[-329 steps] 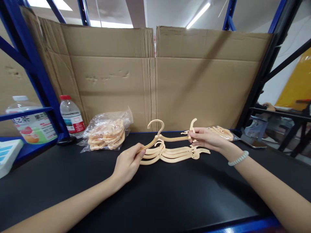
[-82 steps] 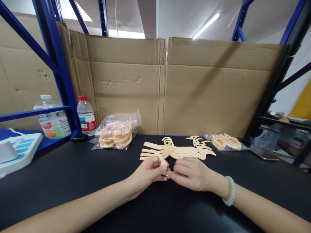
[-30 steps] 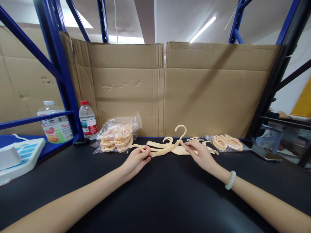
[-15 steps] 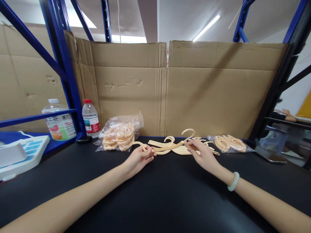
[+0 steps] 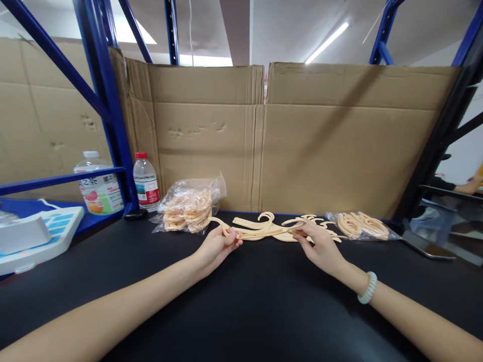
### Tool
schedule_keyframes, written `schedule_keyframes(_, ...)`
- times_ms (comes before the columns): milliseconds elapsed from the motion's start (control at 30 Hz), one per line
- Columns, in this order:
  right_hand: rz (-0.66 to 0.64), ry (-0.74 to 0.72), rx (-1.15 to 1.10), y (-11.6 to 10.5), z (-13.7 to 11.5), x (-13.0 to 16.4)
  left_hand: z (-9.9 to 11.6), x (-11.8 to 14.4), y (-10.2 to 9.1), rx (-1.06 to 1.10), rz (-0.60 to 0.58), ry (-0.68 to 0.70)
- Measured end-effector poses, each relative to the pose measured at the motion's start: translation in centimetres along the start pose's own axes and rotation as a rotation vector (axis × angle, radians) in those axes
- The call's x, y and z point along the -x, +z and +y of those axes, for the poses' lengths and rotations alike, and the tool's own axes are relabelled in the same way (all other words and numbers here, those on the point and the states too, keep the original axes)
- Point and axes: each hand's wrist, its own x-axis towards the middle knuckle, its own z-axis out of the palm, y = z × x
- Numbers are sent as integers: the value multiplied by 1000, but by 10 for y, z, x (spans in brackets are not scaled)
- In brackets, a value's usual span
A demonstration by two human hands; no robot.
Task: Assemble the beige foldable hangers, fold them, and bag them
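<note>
A cream plastic hanger (image 5: 264, 233) is held flat just over the black tabletop (image 5: 241, 301), my left hand (image 5: 219, 246) pinching its left arm and my right hand (image 5: 320, 244) pinching its right arm. It lies on top of a stack of matching hangers (image 5: 264, 223) at the back of the table. A pale bead bracelet (image 5: 368, 287) circles my right wrist.
A clear bag of hangers (image 5: 190, 206) lies at back left, a smaller bag (image 5: 362, 226) at back right. Two bottles (image 5: 145, 181) stand by the blue rack post (image 5: 113, 110). A white device (image 5: 37, 236) sits far left. Cardboard (image 5: 264, 136) walls the back. A phone (image 5: 426, 249) lies at right.
The hanger in both hands has tipped from hook-up to flat and come down onto the stack. Earlier both hands worked a small piece close to my body.
</note>
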Motion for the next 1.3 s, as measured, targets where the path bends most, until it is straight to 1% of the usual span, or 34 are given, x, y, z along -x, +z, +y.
schedule_keyframes(200,-25,-16,-22,-1,-5,0,-1,-1,3,-8,15,60)
schedule_keyframes(400,-43,42,-26,0,-10,0,-3,-1,4,-7,49,122)
schedule_keyframes(500,-55,73,-15,-1,-10,0,-3,0,5,-6,81,109)
schedule_keyframes(600,-40,107,-17,0,-9,-2,-1,2,7,-10,112,87)
schedule_keyframes(867,-8,272,-40,3,-8,-4,3,5,10,-19,137,60)
schedule_keyframes(933,-2,290,-61,1,-6,-5,2,8,10,-102,121,51)
schedule_keyframes(967,-1,288,-64,0,-5,-6,1,10,11,-201,97,61)
schedule_keyframes(1033,-1,274,-56,-3,-4,-6,-1,19,14,-510,1,149)
schedule_keyframes(1067,-12,265,-50,-4,-3,-7,-2,25,17,-686,-64,242)
schedule_keyframes(1100,-36,258,-46,-4,-4,-7,-3,33,20,-853,-164,348)
schedule_keyframes(1133,-69,251,-45,-4,-5,-7,-3,40,24,-977,-280,451)
schedule_keyframes(1167,-109,247,-47,-4,-7,-7,-4,47,27,-1056,-401,534)
schedule_keyframes(1233,-203,248,-56,-1,-11,-6,-4,58,33,-1167,-601,631)
schedule_keyframes(1267,-245,254,-55,0,-13,-6,-4,61,34,-1230,-654,670)
schedule_keyframes(1300,-279,260,-46,1,-15,-5,-5,63,35,-1302,-678,696)
